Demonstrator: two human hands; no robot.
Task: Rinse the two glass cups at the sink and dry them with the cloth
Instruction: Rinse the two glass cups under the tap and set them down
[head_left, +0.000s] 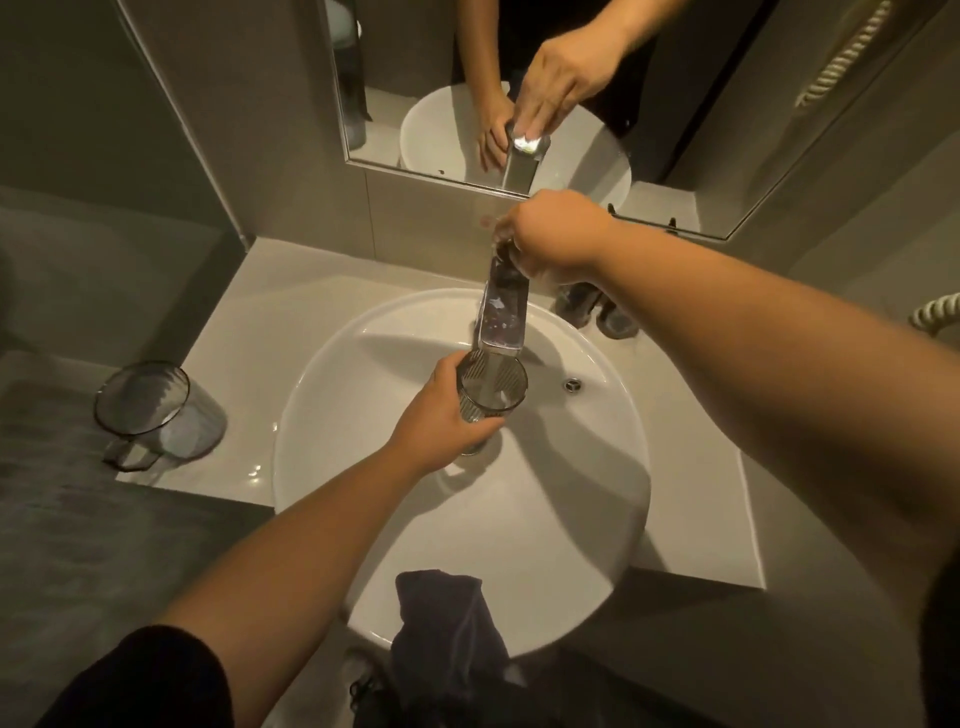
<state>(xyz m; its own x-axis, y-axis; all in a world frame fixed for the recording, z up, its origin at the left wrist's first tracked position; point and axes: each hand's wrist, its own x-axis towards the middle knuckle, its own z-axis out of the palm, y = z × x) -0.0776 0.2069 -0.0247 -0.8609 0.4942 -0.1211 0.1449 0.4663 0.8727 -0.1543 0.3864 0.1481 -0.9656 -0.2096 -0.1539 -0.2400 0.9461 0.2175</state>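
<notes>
My left hand (441, 410) grips a ribbed glass cup (492, 387) upright over the white round sink (363, 364), directly under the chrome faucet spout (501, 317). My right hand (556, 244) is closed on the faucet handle at the top of the tap. A second glass cup (156, 413), with a handle, stands on the counter to the left of the sink. A dark cloth (452, 623) hangs over the sink's near rim. I cannot tell whether water is running.
A mirror (519, 78) on the back wall reflects my hands and the tap. Small dark items (597, 312) sit on the counter behind my right forearm. A coiled cord (935, 314) hangs at the right. The pale counter (249, 322) surrounds the sink.
</notes>
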